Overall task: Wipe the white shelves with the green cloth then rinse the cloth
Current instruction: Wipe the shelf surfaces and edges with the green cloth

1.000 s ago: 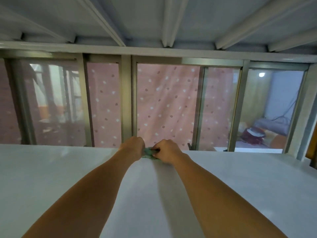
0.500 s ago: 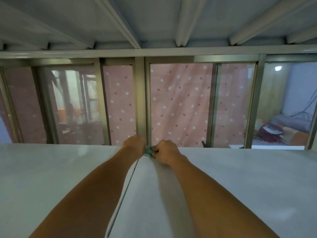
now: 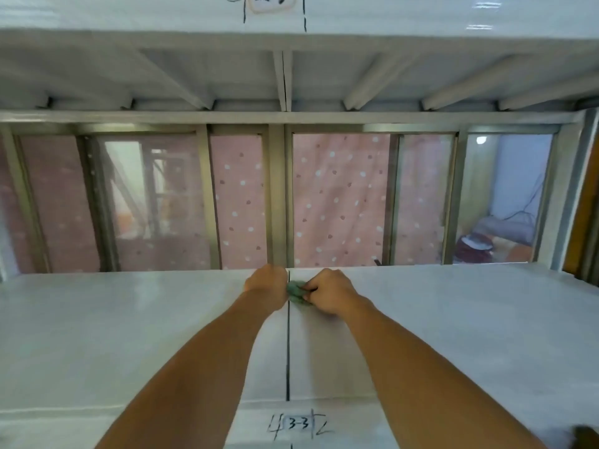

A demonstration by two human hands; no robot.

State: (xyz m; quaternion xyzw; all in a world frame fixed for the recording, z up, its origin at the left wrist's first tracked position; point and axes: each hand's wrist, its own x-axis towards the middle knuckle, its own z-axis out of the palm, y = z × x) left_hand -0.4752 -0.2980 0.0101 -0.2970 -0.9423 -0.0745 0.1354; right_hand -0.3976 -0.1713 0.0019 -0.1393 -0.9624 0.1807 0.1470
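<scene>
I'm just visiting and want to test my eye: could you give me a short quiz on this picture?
1. True or false: both hands are at the far edge of the shelf.
2. What colour is the cloth?
   A. pink  B. green  C. white
3. Fill in: the cloth sits on the dark ____ that runs down the middle of the shelf.

Key
1. True: the left hand and the right hand are both at the back, near the window frame.
2. B; it is bunched between the two hands.
3. Seam.
</scene>
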